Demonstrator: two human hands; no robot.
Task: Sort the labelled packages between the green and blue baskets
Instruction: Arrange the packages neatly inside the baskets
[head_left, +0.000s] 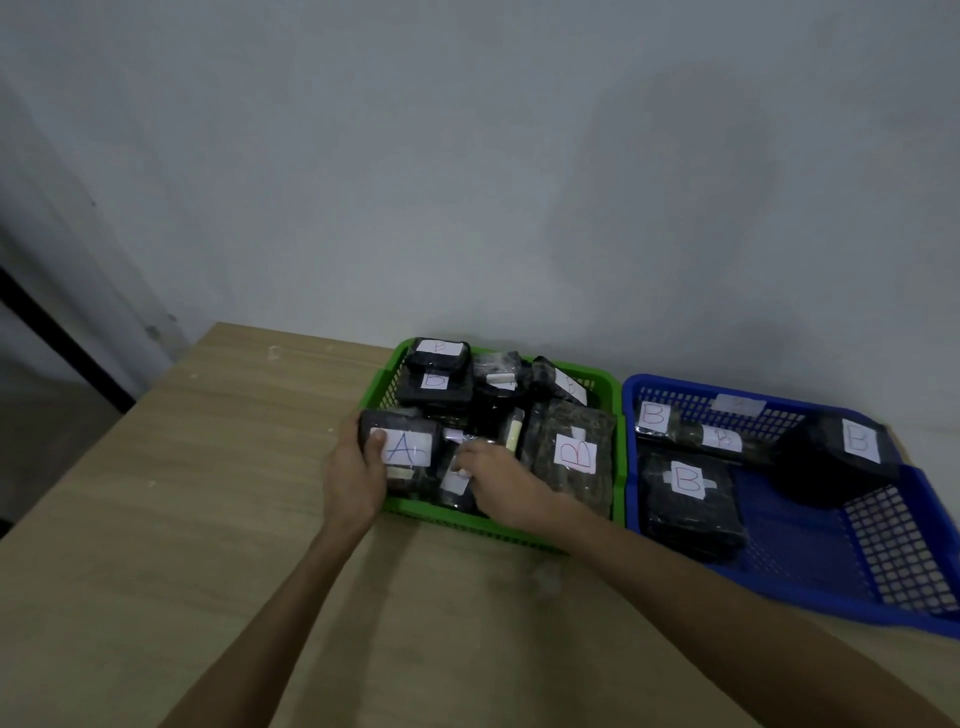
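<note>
A green basket (617, 400) on the table holds several black wrapped packages with white labels. My left hand (353, 480) grips the package labelled A (402, 449) at the basket's front left corner, thumb over the label. My right hand (501, 480) reaches into the green basket beside it, fingers resting on a small package (454, 486) whose label is hidden. A large package marked B (571, 454) lies at the basket's right side. The blue basket (924, 519) to the right holds several packages marked B, such as one at its front left (688, 499).
The wooden table (208, 519) extends left and toward me from the baskets. A grey wall rises right behind both baskets. The table's left edge drops to a dark floor. Both baskets sit side by side, touching.
</note>
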